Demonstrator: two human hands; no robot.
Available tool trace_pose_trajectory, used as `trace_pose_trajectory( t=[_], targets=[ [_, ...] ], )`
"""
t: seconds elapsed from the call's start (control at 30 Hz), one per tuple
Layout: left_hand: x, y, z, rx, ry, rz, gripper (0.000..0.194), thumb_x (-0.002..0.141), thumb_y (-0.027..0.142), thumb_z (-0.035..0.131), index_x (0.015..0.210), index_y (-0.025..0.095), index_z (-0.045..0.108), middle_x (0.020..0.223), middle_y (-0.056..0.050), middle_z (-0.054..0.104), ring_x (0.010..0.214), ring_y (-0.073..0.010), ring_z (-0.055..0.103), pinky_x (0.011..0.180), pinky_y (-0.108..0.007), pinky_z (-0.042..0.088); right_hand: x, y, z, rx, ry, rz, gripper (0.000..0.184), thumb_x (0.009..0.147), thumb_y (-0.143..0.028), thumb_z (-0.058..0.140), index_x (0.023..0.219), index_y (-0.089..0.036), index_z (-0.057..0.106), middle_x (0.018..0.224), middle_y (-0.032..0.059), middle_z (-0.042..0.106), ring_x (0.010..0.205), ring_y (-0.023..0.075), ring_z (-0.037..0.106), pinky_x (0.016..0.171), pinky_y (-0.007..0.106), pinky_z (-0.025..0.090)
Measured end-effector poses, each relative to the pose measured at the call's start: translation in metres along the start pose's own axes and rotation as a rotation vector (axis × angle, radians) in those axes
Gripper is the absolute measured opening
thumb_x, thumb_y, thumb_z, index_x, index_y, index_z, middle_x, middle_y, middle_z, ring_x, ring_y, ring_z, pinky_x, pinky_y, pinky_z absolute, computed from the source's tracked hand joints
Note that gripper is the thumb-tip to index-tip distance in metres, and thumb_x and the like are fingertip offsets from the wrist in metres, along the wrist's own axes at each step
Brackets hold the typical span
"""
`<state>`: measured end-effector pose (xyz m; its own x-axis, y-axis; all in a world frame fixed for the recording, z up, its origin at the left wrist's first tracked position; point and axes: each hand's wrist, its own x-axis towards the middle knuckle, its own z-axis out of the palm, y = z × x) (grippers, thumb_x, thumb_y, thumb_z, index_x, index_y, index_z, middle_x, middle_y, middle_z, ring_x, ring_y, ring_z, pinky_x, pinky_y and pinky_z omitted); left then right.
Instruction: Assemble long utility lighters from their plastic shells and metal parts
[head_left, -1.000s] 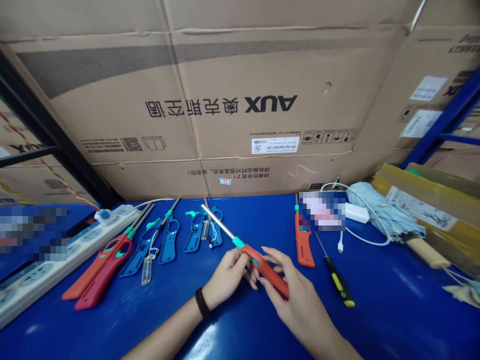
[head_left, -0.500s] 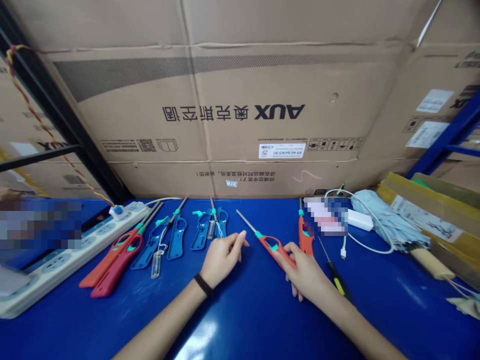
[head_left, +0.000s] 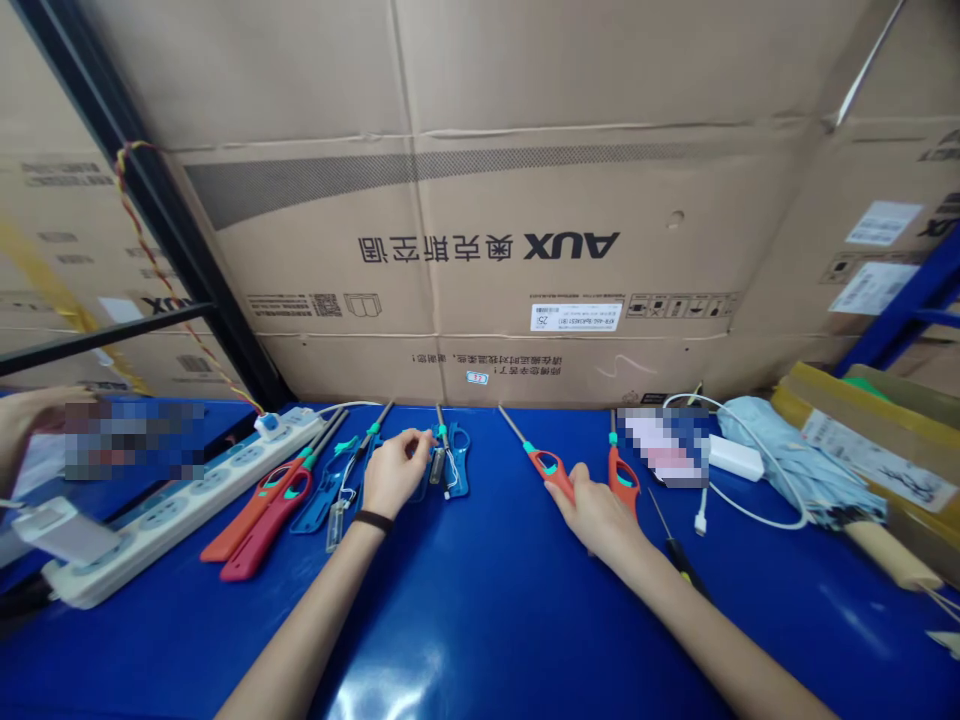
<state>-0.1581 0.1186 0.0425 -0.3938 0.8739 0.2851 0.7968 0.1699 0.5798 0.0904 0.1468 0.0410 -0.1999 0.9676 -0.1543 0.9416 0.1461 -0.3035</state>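
My right hand [head_left: 600, 515] is wrapped round the handle of an orange long-neck lighter [head_left: 556, 468], whose metal tube points away from me. My left hand [head_left: 394, 475] curls over an opened blue lighter, its thumb and fingers drawn together; what is between them, if anything, is hidden. Beside those fingers lie a blue handle half [head_left: 460, 462] and a metal tube with a green collar [head_left: 442, 430] and white wires. Farther left is another opened blue lighter [head_left: 321, 500] with a clear fuel tank [head_left: 335, 527].
Two closed lighters, orange [head_left: 247, 515] and red [head_left: 262, 530], lie beside a white power strip [head_left: 187, 510]. Right of my right hand are another orange lighter [head_left: 624, 480], a screwdriver [head_left: 682, 565], a white charger [head_left: 736, 457] and an umbrella [head_left: 787, 460]. Another person's hand [head_left: 30, 425] is far left.
My left hand has moved left, onto the opened blue lighter. My right hand still holds the orange lighter, now lower against the table. The view has shifted slightly left.
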Motion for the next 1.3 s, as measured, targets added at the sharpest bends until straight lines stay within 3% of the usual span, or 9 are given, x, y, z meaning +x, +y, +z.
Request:
trace_pose_trajectory(
  t=[0.1,0.23,0.43,0.67,0.77,0.87,0.97,1.17,1.3],
  targets=[
    [0.0,-0.003,0.003,0.069,-0.038,0.016,0.026,0.086,0.039,0.052,0.079,0.018,0.065,0.077,-0.002,0.067,0.075,-0.0187,0.063,0.068,-0.03,0.046,-0.001,-0.003,-0.003,-0.064,0.009,-0.02,0.029,0.092,-0.036,0.043,0.106,-0.012,0.042,0.093,0.0165,0.067,0.087,0.0315,0.067,0.063,0.033,0.044],
    [0.005,-0.008,-0.006,0.108,-0.027,-0.018,0.028,0.089,0.035,0.053,0.11,0.016,0.057,0.11,-0.007,0.06,0.094,-0.0187,0.06,0.081,-0.04,0.05,-0.007,-0.004,-0.007,-0.153,-0.004,-0.035,0.033,0.09,-0.036,0.045,0.111,-0.01,0.042,0.094,0.0171,0.068,0.088,0.0332,0.066,0.065,0.035,0.044],
    [0.019,-0.027,-0.023,0.111,0.051,-0.151,0.032,0.089,0.032,0.054,0.116,0.016,0.053,0.116,-0.008,0.057,0.098,-0.0207,0.059,0.081,-0.041,0.051,-0.002,-0.001,-0.021,-0.241,-0.09,-0.012,0.029,0.095,-0.03,0.03,0.107,-0.011,0.048,0.092,0.0178,0.068,0.09,0.0326,0.066,0.067,0.038,0.044],
    [0.006,-0.01,0.01,0.195,0.095,-0.066,0.033,0.089,0.035,0.052,0.116,0.016,0.054,0.118,-0.009,0.056,0.102,-0.0215,0.057,0.086,-0.044,0.048,0.008,-0.009,-0.035,-0.258,-0.098,0.021,0.028,0.09,-0.032,0.045,0.107,-0.011,0.053,0.107,0.0198,0.063,0.101,0.0334,0.061,0.071,0.039,0.045],
    [0.001,0.001,0.029,0.26,0.079,-0.02,0.06,0.085,0.054,0.047,0.129,0.013,0.047,0.127,-0.02,0.05,0.121,-0.0334,0.045,0.1,-0.051,0.034,0.003,-0.01,-0.035,-0.237,-0.043,0.022,0.034,0.09,-0.034,0.044,0.114,-0.01,0.049,0.109,0.0204,0.061,0.104,0.0328,0.059,0.072,0.038,0.045],
    [0.007,0.008,0.044,0.314,0.046,0.013,0.077,0.082,0.066,0.039,0.14,0.016,0.034,0.145,-0.02,0.033,0.135,-0.0388,0.025,0.107,-0.056,0.017,-0.005,-0.005,-0.033,-0.17,0.001,-0.04,0.034,0.092,-0.039,0.039,0.115,-0.015,0.046,0.105,0.014,0.065,0.096,0.0288,0.062,0.068,0.035,0.045],
    [0.019,0.01,0.054,0.353,-0.009,-0.015,0.085,0.08,0.07,0.033,0.143,0.014,0.028,0.149,-0.021,0.025,0.137,-0.0438,0.014,0.106,-0.06,0.011,-0.016,0.008,-0.031,-0.002,0.017,-0.145,0.026,0.091,-0.041,0.038,0.104,-0.022,0.049,0.088,0.0046,0.068,0.078,0.0238,0.065,0.058,0.031,0.043],
    [0.021,0.009,0.061,0.395,-0.096,-0.049,0.067,0.086,0.053,0.035,0.138,0.013,0.039,0.145,-0.019,0.035,0.137,-0.0427,0.015,0.107,-0.057,0.015,-0.039,0.041,-0.033,0.194,-0.033,-0.277,0.022,0.089,-0.045,0.04,0.094,-0.028,0.052,0.073,-0.0025,0.065,0.063,0.0178,0.061,0.056,0.029,0.043],
    [-0.002,0.016,0.055,0.396,-0.14,-0.002,0.063,0.088,0.051,0.035,0.139,0.015,0.038,0.145,-0.018,0.034,0.138,-0.0402,0.014,0.107,-0.054,0.019,-0.04,0.05,-0.028,0.185,0.095,-0.3,0.021,0.09,-0.042,0.04,0.096,-0.029,0.055,0.092,0.0009,0.065,0.083,0.0209,0.063,0.066,0.032,0.048]
  ],
)
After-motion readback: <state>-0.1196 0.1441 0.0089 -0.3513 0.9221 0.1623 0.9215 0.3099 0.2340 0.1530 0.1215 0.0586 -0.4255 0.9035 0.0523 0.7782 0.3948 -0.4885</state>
